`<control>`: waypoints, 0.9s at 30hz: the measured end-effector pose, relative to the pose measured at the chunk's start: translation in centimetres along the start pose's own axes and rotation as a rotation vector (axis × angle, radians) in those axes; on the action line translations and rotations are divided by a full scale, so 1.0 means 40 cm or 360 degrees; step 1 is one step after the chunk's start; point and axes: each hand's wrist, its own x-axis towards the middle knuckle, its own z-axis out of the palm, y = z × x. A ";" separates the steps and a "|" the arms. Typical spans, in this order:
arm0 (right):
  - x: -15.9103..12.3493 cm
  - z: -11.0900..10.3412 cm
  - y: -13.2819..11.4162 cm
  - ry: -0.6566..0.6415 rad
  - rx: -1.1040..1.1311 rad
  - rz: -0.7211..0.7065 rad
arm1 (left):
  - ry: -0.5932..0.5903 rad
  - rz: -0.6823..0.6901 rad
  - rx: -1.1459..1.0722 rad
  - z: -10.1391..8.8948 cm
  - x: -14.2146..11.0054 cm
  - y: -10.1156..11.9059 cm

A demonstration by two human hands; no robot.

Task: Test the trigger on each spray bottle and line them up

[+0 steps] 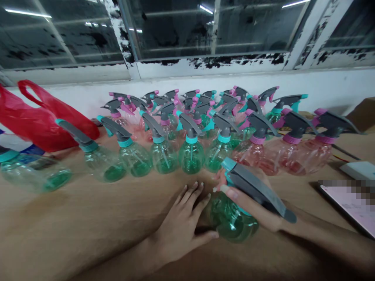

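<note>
My right hand (252, 205) grips a green spray bottle (233, 226) around its neck, just below the grey and turquoise sprayer head. The bottle stands close in front of me, with its nozzle pointing away to the left. Beside it, my left hand (181, 224) lies palm down on the wooden table (88, 234), fingers spread and holding nothing. Its thumb reaches toward the bottle's base; I cannot tell whether they touch. Just beyond both hands stands a front row of similar bottles, among them a green bottle (191, 158) with a turquoise collar and a pink bottle (252, 152) with a pink collar.
Behind the front row, several more spray bottles crowd toward the wall. A lone green bottle (35, 173) stands at far left, near a red plastic bag (55, 128). To the right lie a tablet-like device (345, 203), a white box (359, 170) and a brown carton (363, 115).
</note>
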 end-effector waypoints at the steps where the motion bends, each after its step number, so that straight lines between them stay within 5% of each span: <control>1: 0.001 -0.001 -0.003 -0.0005 -0.0007 -0.0003 | 0.0019 0.0000 -0.0013 0.000 0.000 -0.002; 11: 0.004 -0.012 -0.016 -0.0026 0.0002 -0.0100 | 0.0195 -0.0048 0.0104 -0.020 0.024 -0.092; 27: 0.001 -0.007 -0.024 -0.0016 0.0127 -0.0019 | 0.0334 -0.0135 -0.0121 -0.034 0.019 -0.083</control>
